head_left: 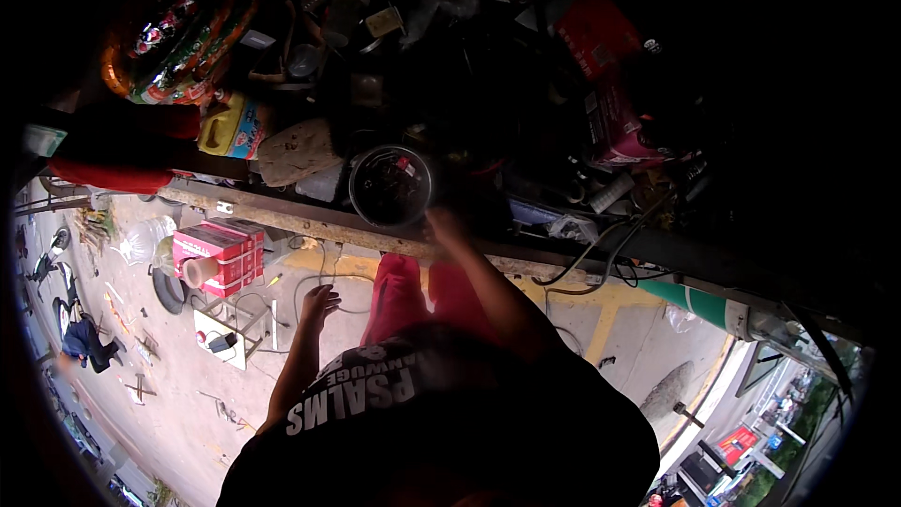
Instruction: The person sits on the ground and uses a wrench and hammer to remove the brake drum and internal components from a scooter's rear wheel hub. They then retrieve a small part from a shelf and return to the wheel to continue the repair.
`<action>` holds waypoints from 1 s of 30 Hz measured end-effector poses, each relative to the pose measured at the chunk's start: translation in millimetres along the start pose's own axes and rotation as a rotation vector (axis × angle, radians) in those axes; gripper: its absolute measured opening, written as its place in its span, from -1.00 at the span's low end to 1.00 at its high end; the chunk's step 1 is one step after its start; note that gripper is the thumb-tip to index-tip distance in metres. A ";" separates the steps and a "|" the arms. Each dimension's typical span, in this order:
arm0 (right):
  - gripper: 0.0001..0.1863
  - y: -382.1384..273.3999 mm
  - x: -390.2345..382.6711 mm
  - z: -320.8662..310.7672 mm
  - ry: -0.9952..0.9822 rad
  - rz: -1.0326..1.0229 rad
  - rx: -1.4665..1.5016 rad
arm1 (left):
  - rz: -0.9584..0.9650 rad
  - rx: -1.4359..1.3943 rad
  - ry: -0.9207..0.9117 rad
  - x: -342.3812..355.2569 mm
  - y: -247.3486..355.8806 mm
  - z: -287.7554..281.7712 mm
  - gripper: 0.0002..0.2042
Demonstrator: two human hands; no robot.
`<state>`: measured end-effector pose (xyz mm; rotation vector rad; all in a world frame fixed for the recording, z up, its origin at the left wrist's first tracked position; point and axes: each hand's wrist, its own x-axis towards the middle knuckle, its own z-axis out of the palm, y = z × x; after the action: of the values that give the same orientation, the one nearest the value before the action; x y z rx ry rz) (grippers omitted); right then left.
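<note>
A round bowl-like container with a pale rim stands near the front edge of a dark, crowded bench. Small dark pieces and a red-and-white bit lie inside it. My right hand reaches to the bench edge, close to the near right side of the container. Shadow hides its fingers, so whether it touches the rim or holds anything cannot be made out. Away from the bench, to the left of my pink-clad legs, my left hand hangs in the air. Its fingers are loosely bent and apart, with nothing seen in them.
A yellow jug and a brown lump sit left of the container. Red boxes stand at the back right; cables droop over the edge. On the floor are a pink carton and a small frame stand. Another person crouches far left.
</note>
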<state>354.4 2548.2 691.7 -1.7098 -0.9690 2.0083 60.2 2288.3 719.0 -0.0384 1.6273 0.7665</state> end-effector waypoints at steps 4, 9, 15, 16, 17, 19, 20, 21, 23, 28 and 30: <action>-0.67 -33.3 5.4 33.9 -0.064 0.186 -0.019 | 0.162 -0.022 -0.137 21.1 96.1 50.9 -0.59; -0.71 -17.8 22.7 26.8 0.031 0.271 0.062 | 0.209 0.114 -0.377 68.2 140.9 113.6 -0.53; -0.74 -4.6 29.3 54.2 0.235 0.193 0.084 | 0.233 0.242 -0.228 146.9 128.6 119.3 -0.49; -0.76 -4.0 28.6 51.5 0.210 0.218 0.076 | 0.299 0.267 -0.225 130.5 136.2 127.4 -0.49; -0.76 -1.9 28.5 52.9 0.173 0.245 0.074 | 0.366 0.294 -0.213 117.3 142.7 134.9 -0.49; -0.75 -24.8 16.8 55.4 0.155 0.183 0.087 | 0.467 0.342 -0.174 212.3 119.6 105.5 -0.46; -0.74 -23.8 15.7 54.9 0.211 0.176 0.040 | 0.710 0.355 -0.182 228.1 114.1 111.9 -0.35; -0.74 -21.5 16.3 56.0 0.224 0.193 0.088 | 0.628 0.544 -0.146 240.8 119.8 108.5 -0.35; -0.73 -26.3 26.8 57.3 0.230 0.206 0.149 | 0.465 0.880 -0.043 260.2 138.4 102.6 -0.33; -0.79 -35.7 23.5 64.9 0.322 0.213 0.121 | 0.318 0.408 -0.054 226.3 135.7 124.2 -0.54; -0.79 -37.5 11.9 65.9 0.313 0.183 0.080 | 0.333 0.265 -0.156 204.8 131.8 119.9 -0.55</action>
<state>281.9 2564.1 711.6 -2.0515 -0.6405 1.7799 60.5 2530.0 595.4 0.4810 1.5916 0.7763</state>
